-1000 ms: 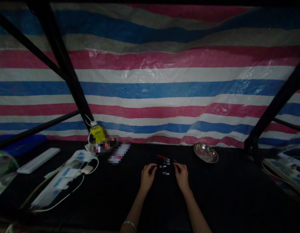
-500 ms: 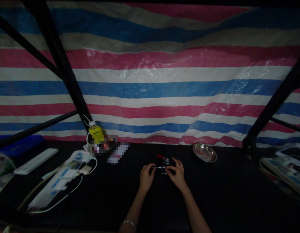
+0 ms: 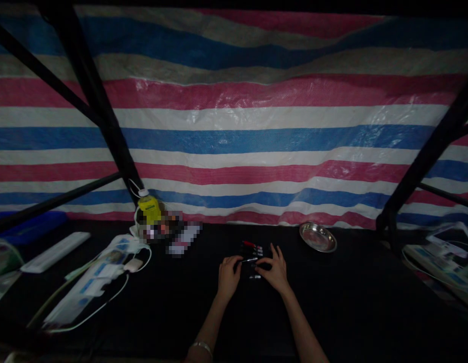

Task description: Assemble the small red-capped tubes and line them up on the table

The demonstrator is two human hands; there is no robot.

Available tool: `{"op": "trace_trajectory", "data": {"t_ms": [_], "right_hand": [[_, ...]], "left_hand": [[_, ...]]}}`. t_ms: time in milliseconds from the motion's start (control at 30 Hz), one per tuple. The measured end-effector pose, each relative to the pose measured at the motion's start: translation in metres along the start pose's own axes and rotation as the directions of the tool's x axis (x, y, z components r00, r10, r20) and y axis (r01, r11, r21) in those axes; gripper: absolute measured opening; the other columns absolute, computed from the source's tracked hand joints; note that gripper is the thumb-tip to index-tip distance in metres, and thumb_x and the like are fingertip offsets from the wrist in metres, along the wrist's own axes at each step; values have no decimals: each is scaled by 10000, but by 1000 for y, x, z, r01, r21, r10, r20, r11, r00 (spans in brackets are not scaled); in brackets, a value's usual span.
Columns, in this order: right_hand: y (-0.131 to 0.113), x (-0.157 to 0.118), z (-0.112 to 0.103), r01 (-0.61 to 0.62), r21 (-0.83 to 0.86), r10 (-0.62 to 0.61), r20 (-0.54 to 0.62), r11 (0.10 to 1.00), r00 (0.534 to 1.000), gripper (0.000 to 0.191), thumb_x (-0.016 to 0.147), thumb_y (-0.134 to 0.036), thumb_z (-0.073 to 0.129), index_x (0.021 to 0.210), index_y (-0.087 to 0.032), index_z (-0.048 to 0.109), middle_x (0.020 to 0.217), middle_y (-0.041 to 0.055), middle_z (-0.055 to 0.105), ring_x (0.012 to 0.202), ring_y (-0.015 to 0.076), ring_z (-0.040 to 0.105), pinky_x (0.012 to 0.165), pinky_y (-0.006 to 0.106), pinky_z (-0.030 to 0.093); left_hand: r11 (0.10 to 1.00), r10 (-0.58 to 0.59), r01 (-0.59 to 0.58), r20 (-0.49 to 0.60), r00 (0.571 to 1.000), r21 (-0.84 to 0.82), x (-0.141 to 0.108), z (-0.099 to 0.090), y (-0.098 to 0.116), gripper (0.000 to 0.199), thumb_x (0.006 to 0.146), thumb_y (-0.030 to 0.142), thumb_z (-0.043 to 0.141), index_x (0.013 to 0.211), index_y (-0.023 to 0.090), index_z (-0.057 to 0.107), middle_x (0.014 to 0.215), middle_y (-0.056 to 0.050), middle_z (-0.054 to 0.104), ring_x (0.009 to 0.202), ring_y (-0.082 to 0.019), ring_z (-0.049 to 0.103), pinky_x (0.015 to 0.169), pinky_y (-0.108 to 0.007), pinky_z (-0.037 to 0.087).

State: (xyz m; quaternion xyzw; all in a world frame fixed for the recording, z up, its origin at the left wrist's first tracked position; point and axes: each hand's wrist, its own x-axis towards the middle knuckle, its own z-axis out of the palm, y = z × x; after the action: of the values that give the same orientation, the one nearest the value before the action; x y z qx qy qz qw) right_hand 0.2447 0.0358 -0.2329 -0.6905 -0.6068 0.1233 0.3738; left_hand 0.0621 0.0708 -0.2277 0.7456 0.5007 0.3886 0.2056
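My left hand (image 3: 229,276) is closed, thumb and forefinger pinching the left end of a slim dark pen (image 3: 250,259) with a silvery tip. To its right, my right hand (image 3: 275,272) has thumb and forefinger drawn together beside the pen's right end. Its other fingers are raised, and a small dark piece at the fingertips is too dim to name. Just beyond the pen lie a red pen (image 3: 249,244) and dark ones with shiny ends (image 3: 258,253), side by side. Nearer me is another dark piece with a silvery end (image 3: 255,277).
A round metal dish (image 3: 317,237) lies at the back right. On the left are a yellow-labelled bottle (image 3: 150,207), blurred-out items, a white power strip (image 3: 86,282) and cables. Black frame bars (image 3: 94,96) rise before a striped sheet (image 3: 256,141). More cables and boxes lie far right.
The pen in my left hand has tilted, its right end a little higher. My right fingertips have shifted slightly left and down the pen. The silvery-ended piece now shows nearer me.
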Motion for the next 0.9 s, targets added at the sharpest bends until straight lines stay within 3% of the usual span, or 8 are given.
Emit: {"op": "trace_trajectory", "data": {"t_ms": [200, 400, 667, 900], "right_hand": [[2, 0, 0, 15, 7, -15, -17, 1000, 1000, 86, 660, -328, 708, 731, -288, 734, 1426, 23, 367, 1347, 325, 204, 1004, 487, 271], [11, 0, -1, -19, 17, 20, -94, 1000, 995, 69, 660, -282, 683, 709, -261, 728, 1369, 49, 438, 1327, 320, 238, 1003, 477, 270], [32, 1, -4, -146, 53, 154, -252, 988, 955, 133, 701, -331, 636, 733, -235, 722, 1192, 112, 555, 1232, 321, 349, 954, 451, 312], [29, 1, -4, -147, -5, 140, -264, 989, 954, 144, 711, -331, 621, 742, -226, 715, 1144, 121, 567, 1137, 306, 439, 898, 414, 352]], "left_hand": [[999, 5, -5, 25, 1000, 31, -1, -1, 4, 237, 816, 185, 460, 962, 236, 640, 1001, -35, 669, 977, -216, 572, 865, -416, 445], [999, 1, -2, 22, 1000, 52, -2, -3, 7, 210, 814, 311, 514, 972, 254, 639, 1019, -29, 663, 997, -223, 568, 864, -413, 437], [997, 6, -18, 145, 989, 81, -2, -9, 13, 564, 571, 410, 753, 1096, 278, 594, 1133, -45, 612, 1090, -272, 508, 897, -427, 397], [998, 0, -13, 200, 980, 62, -1, -11, 15, 526, 620, 473, 717, 1106, 307, 601, 1087, -32, 625, 1070, -264, 501, 889, -409, 382]]}}
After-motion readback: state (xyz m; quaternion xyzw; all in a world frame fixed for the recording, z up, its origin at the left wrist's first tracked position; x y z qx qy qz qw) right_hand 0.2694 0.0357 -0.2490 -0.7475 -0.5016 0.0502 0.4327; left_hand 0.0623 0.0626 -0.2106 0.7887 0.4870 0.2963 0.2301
